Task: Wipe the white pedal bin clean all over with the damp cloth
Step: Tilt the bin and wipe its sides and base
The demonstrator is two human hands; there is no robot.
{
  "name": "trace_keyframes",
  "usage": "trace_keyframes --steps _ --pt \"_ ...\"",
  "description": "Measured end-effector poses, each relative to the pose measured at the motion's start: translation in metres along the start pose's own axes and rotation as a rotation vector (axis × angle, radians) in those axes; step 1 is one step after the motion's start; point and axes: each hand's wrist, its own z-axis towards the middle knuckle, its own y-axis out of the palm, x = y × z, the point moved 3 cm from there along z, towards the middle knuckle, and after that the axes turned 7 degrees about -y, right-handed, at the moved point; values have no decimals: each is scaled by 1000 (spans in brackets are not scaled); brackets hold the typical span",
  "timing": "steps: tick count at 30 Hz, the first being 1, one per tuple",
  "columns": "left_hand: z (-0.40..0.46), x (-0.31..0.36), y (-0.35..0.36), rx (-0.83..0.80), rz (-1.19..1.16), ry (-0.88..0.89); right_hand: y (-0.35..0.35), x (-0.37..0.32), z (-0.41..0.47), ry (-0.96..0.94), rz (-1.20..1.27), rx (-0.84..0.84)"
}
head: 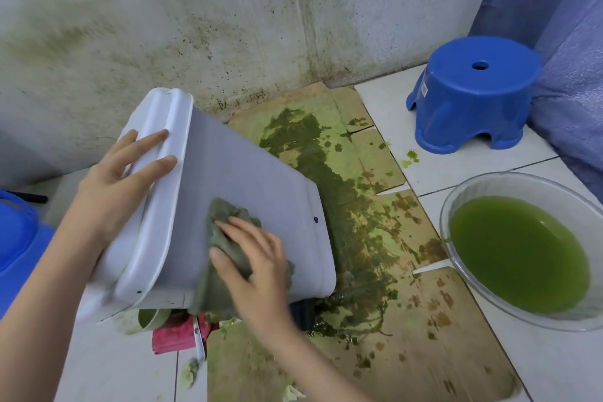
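Nearest the camera, the right hand (254, 258) lies flat, fingers spread wide and pressing the damp cloth (228, 238) against the broad side of the white pedal bin (254, 179). The cloth is bunched under the palm, with its tail hanging past the thumb toward the bin's near lower edge; an open palm probably gives even pressure for wiping. The bin is tipped over, seemingly so this side faces up within reach. It sits on stained cardboard (424, 320), directly beneath both hands.

Beyond the right fingertips the panel looks smooth, greyish-white and largely free of green. Further up, the left hand (120, 179) braces the lid end, fingers extended and slightly parted over the ridge, seemingly steadying the tilt.

Off to the right of the fingers, a clear bowl (456, 206) holds green liquid; farther back stands a blue stool (470, 95).
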Motion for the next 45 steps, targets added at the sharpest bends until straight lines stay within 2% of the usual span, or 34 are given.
trace_keyframes --steps 2,4,7,10,12,14,17,21,25,28,31,34,36,39,43,45 --pt "1 -1 -1 0 -4 0 -13 47 -5 -42 -177 -21" --pt "2 -2 -2 -5 -8 -2 -28 104 -2 126 -218 18" --pt "2 -2 0 -6 -19 -8 -42 153 11 472 -35 144" --pt "2 3 3 -9 -14 5 -33 145 14 578 -69 106" --pt "1 2 2 -5 -23 -3 -17 107 12 490 -77 45" --pt "0 1 1 -11 -25 -6 6 49 15 294 -108 -2" --pt "0 1 2 -3 32 13 32 -30 29 41 -59 14" --pt "3 0 6 15 72 31 30 -32 11 -92 -10 88" --pt "6 0 7 17 79 33 19 5 -18 84 -59 111" --pt "3 -2 1 15 48 25 18 -12 9 197 42 -5" --pt "0 -1 0 9 81 32 32 -50 22 138 153 -103" --pt "0 0 1 10 132 24 37 -57 23 67 110 -50" --pt "1 -1 0 10 138 22 36 -48 40 43 101 -77" --pt "4 -2 -3 19 106 11 39 -38 96 37 157 -160" --pt "7 -1 -5 47 81 -3 56 -17 188 8 19 -244" --pt "4 -6 -7 55 78 -26 65 2 220 87 -35 -295"
